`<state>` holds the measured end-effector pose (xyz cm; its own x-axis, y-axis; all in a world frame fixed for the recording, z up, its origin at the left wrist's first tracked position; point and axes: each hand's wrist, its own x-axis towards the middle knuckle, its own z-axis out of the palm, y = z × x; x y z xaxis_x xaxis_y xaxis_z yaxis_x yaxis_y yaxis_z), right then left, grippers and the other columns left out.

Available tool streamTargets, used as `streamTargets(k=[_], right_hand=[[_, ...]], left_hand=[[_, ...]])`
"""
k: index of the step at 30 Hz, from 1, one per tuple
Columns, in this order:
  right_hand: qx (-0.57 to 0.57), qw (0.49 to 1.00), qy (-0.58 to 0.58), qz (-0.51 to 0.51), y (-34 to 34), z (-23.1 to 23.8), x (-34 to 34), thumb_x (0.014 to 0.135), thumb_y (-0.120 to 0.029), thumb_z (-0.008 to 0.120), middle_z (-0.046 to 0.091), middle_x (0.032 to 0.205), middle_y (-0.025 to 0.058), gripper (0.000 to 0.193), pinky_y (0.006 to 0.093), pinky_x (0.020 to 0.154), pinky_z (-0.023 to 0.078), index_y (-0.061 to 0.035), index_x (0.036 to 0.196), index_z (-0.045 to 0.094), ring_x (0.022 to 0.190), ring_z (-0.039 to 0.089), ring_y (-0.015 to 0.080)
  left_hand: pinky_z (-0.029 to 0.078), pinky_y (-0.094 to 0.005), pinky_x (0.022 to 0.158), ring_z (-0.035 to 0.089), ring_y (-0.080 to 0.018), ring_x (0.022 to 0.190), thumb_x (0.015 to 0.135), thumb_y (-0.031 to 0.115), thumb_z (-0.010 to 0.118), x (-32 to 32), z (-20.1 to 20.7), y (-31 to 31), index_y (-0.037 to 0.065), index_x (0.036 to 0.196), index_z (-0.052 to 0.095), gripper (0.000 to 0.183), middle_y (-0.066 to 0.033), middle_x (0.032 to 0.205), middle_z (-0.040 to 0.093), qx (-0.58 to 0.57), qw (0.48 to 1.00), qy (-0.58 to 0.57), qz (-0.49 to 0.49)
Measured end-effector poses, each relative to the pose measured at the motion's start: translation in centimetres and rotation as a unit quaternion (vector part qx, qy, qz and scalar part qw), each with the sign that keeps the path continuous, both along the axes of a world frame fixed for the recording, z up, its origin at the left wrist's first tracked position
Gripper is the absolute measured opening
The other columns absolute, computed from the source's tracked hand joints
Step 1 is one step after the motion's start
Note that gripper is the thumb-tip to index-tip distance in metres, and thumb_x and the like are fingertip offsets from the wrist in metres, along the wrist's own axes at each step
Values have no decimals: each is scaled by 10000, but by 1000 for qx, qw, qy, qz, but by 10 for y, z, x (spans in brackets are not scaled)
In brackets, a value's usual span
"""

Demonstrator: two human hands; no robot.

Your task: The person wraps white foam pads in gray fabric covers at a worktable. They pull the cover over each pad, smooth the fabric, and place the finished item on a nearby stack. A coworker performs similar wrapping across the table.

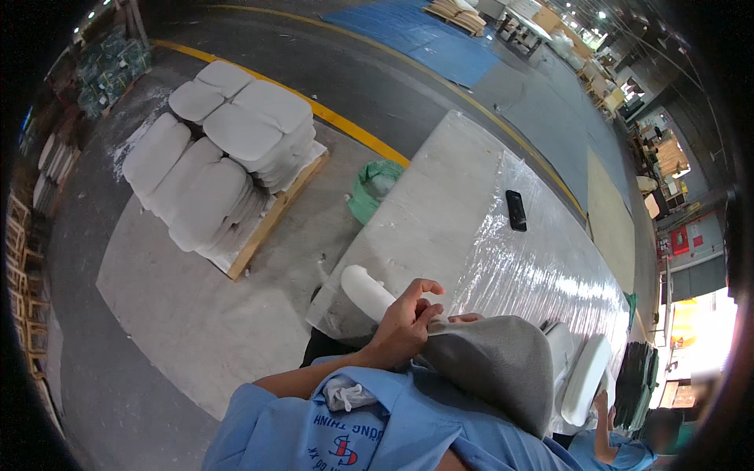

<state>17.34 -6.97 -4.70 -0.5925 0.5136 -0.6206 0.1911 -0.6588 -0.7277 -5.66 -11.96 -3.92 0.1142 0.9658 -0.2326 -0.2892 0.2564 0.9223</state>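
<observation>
Evidently, the left hand (404, 323) pinches the grey cover (499, 357) by its edge; the mostly hidden right hand's (466, 317) grip is unclear. Best tug evenly.

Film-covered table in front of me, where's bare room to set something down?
Left of the black rectangular phone, and between it and the grey fabric cover. The near edge is crowded: left hand, curved white piece, that cover, and rounded white slabs.

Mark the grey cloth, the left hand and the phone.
Grey cloth (496, 357): head view, middle of its visible surface.
Left hand (405, 320): head view, back of the hand.
Phone (516, 210): head view, middle of its dark upper face.
</observation>
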Motion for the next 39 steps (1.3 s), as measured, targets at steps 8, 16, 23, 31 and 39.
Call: streamTargets(k=[8,16,23,31,39], right_hand=[[-2,998,60,9,4,67,-7,963,-242,797,725,856,15,222,254,662,535,-35,945,715,769,684,82],[-96,986,137,-7,29,85,-21,1039,-278,684,706,836,22,247,240,664,540,-36,994,695,748,682,82],[305,920,-164,184,65,28,-58,979,-237,713,698,842,41,207,252,691,496,-40,919,706,779,619,93],[410,887,-107,181,68,-2,-140,885,-171,736,686,826,57,139,293,726,517,-43,933,708,790,625,121],[332,916,99,201,110,-122,-164,875,-186,752,747,1027,84,238,333,868,562,-76,1085,732,954,704,190]], left_hand=[[460,-263,756,561,-85,839,1077,271,618,-8,-12,1,52,1305,557,322,-12,950,617,-146,950,-251,-113],[490,-298,1000,623,-143,1080,1060,309,655,-12,-36,-21,70,1178,600,272,-33,1123,649,-169,861,-445,-179],[522,-274,885,633,-114,944,1071,274,642,-21,-41,-32,121,1158,585,185,-12,1032,652,-171,925,-330,81],[455,-277,776,521,-100,826,1098,213,562,-53,-86,-21,54,1092,597,162,-12,883,610,-85,940,9,329],[465,-418,907,603,-268,981,1099,212,465,-68,-190,-5,17,1088,578,225,-158,1035,614,-161,921,177,308]])
